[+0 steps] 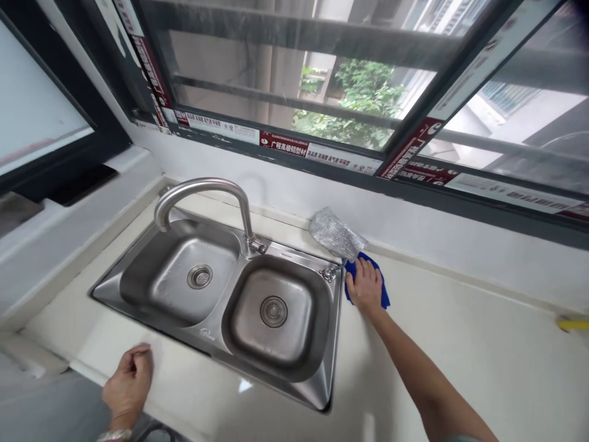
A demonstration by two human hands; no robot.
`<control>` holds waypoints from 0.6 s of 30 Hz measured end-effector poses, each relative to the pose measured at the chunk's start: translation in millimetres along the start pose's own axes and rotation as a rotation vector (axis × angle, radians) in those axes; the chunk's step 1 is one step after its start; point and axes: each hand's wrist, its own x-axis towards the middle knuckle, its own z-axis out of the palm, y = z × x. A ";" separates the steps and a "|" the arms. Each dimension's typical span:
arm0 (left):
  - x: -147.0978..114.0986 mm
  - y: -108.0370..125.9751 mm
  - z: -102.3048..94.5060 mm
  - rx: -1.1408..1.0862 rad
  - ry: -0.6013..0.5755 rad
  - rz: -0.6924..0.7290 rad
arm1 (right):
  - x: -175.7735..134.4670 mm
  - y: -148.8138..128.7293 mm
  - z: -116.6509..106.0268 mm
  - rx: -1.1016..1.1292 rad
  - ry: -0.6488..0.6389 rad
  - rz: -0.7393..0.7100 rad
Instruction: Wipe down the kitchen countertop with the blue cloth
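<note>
My right hand [367, 285] presses a blue cloth [380, 291] against the white countertop, just past the right rim of the sink. The cloth spreads out on both sides of the fingers. A crumpled silvery dishcloth [338, 233] lies beyond it, against the back ledge and close to my fingertips. My left hand [129, 380] is held over the counter's front edge, left of the sink, with its fingers curled in and nothing visible in them. The double-bowl steel sink [214, 334] lies between my two hands.
An arched steel faucet [211, 184] rises behind the bowls, its spout over the left one. A small metal fitting [330, 272] stands at the sink's back right corner. Something yellow [573, 324] lies at the far right. Behind the counter [483, 344] runs a low wall under a window [285, 144].
</note>
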 end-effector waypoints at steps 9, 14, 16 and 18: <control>2.4 -2.1 0.6 -0.007 -0.030 0.052 | -13.8 -14.8 -2.3 -0.023 0.019 0.041; 2.4 -3.2 3.1 -0.023 -0.077 0.112 | -83.4 -16.3 -17.9 0.018 0.042 -0.109; 3.2 -3.9 4.1 -0.026 -0.086 0.135 | -115.7 -17.4 -26.6 0.041 0.045 -0.188; 4.2 -4.0 4.4 -0.035 -0.092 0.158 | -150.3 -20.8 -36.7 0.062 0.045 -0.264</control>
